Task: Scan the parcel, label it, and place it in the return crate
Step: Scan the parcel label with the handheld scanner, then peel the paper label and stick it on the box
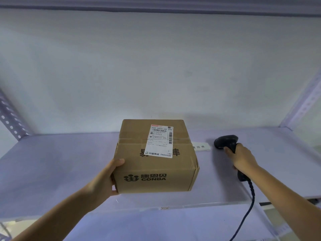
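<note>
A brown cardboard parcel (154, 164) printed CONBA sits on the pale shelf board (60, 162), with a white shipping label (160, 141) stuck on its top. My left hand (104, 181) grips the parcel's near left corner, thumb on the top edge. To the right of the box, my right hand (243, 158) is wrapped around the handle of a black barcode scanner (225, 141). The scanner's head is turned left toward the parcel, about a hand's width from it. Its dark cable (248, 209) hangs down past the shelf edge.
A small white sticker with printed characters (200, 147) lies on the shelf between box and scanner. Perforated metal uprights stand at the left (10, 117) and right (302, 101). A white wall closes the back, and another shelf runs overhead.
</note>
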The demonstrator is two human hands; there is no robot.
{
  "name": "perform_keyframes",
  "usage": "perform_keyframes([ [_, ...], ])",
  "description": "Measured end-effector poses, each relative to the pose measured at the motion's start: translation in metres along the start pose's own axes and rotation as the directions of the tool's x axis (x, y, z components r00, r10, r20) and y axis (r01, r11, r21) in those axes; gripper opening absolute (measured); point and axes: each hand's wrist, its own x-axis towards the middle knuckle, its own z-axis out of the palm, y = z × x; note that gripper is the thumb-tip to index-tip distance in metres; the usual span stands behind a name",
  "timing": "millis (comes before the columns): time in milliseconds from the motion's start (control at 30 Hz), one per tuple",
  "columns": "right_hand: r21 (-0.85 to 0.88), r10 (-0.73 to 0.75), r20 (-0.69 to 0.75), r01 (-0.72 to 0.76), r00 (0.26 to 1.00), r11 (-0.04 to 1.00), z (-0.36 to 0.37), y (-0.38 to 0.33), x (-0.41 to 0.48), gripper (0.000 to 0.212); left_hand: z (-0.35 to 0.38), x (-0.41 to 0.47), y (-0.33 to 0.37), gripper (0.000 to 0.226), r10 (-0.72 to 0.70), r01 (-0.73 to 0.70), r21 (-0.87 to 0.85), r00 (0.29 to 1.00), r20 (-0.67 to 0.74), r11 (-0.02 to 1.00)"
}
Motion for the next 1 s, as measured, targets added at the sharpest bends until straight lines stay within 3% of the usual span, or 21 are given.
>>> perform_keyframes([
  [167,-0.013,0.071,0.063,-0.070,0.996,0.997,-0.010,-0.003,-0.001,0.053,-0.002,0.003,0.001,0.044,-0.009,0.009,-0.014,1.000,-0.004,1.000],
  [233,-0.086,0.090,-0.032,-0.092,0.995,0.992,-0.017,-0.012,-0.005,0.064,-0.004,0.003,0.001,0.046,-0.012,0.012,-0.011,1.000,0.005,1.000],
  [300,-0.179,-0.086,-0.260,0.039,0.962,0.983,-0.023,-0.025,-0.013,0.065,-0.004,0.003,0.000,0.044,-0.017,0.017,-0.016,1.000,0.006,1.000],
  [367,-0.198,-0.372,-0.376,0.319,0.849,0.927,-0.024,-0.043,-0.017,0.049,-0.004,0.003,0.000,0.043,-0.017,0.017,-0.030,1.000,-0.003,0.999],
  [400,-0.180,-0.465,-0.335,0.429,0.819,0.885,-0.021,-0.053,-0.017,0.040,-0.003,0.002,-0.001,0.043,-0.019,0.018,-0.035,1.000,-0.009,0.999],
  [467,-0.178,-0.558,-0.089,0.539,0.825,0.824,-0.009,-0.069,-0.017,0.031,-0.002,0.001,-0.001,0.044,-0.017,0.016,-0.043,1.000,-0.013,0.999],
  [567,-0.248,-0.522,0.193,0.556,0.831,0.794,0.017,-0.079,-0.009,0.022,0.000,-0.002,-0.001,0.049,-0.006,0.005,-0.040,1.000,-0.016,0.999],
  [667,-0.319,-0.476,0.272,0.545,0.836,0.776,0.031,-0.074,0.002,0.027,0.003,-0.005,-0.001,0.044,-0.003,0.002,-0.041,1.000,-0.028,0.999],
  [733,-0.406,-0.483,0.326,0.582,0.813,0.705,0.036,-0.068,0.006,0.028,0.004,-0.007,-0.001,0.043,-0.007,0.006,-0.044,0.999,-0.035,0.999],
  [1000,-0.626,-0.580,0.318,0.626,0.750,0.466,0.046,-0.058,0.012,0.042,0.007,-0.013,-0.001,0.045,0.005,-0.005,-0.020,1.000,-0.029,1.000],
])
